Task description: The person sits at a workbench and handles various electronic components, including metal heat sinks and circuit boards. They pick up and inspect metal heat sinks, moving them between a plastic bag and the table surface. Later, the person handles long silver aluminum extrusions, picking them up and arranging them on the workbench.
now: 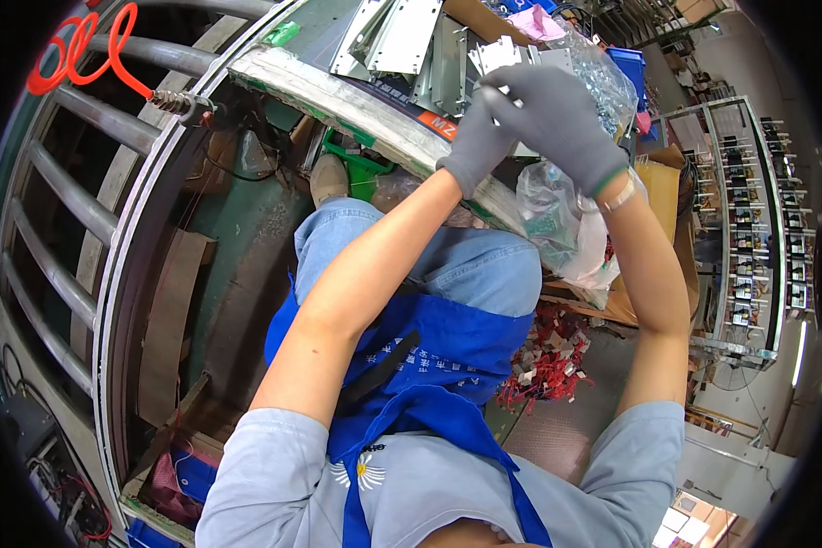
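Likely light and stiff; mind the edges

Head view: your gloved left hand (482,142) and right hand (557,119) are together, fingers curled; whether they pinch anything, I cannot tell. White metal brackets (402,41) lie just beyond on the table (356,111), probably smooth; hold their flat faces. Some bare surface shows left; a plastic bag (607,82) crowds the right.

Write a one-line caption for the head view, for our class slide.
Gloved left hand and right hand close together at a cluttered workbench, near pale metal plates.
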### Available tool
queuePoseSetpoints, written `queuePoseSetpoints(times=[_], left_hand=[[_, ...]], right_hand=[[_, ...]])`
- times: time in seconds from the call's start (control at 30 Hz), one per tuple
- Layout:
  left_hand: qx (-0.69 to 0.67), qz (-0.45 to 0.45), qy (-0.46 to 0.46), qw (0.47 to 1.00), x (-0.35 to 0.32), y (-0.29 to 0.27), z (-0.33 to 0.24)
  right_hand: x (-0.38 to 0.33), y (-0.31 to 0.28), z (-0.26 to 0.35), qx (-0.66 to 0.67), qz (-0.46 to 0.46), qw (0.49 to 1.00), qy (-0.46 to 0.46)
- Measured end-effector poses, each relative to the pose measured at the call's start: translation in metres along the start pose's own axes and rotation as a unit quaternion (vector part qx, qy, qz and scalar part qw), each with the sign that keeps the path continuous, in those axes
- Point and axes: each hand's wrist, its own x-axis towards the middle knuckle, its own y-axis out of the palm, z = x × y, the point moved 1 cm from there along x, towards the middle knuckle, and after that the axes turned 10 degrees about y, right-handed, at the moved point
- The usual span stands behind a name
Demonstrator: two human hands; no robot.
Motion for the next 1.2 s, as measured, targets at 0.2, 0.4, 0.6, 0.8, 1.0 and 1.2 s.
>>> queuePoseSetpoints(times=[0.2,0.4,0.6,0.8,1.0,1.2], left_hand=[[0.021,-0.082,0.165,0.983,-0.017,0.024,0.019],[0.107,-0.029,0.093,0.990,-0.016,0.028,0.020],[0.005,-0.002,-0.082,0.997,-0.010,0.009,-0.014],[0.096,-0.034,0.106,0.989,-0.010,0.022,0.009],[0.063,-0.006,-0.027,0.998,-0.005,0.023,0.013],[0.017,-0.024,-0.098,0.995,-0.013,0.008,-0.022]], right_hand=[[0.059,0.053,0.027,-0.094,0.133,0.973,0.166],[0.050,0.091,0.011,-0.188,-0.048,0.980,0.031],[0.065,0.059,-0.004,-0.127,0.172,0.966,0.145],[0.065,0.067,0.012,-0.333,0.080,0.937,-0.063],[0.075,0.062,0.015,-0.361,0.139,0.919,-0.070],[0.075,0.069,-0.010,-0.281,0.099,0.939,-0.173]])
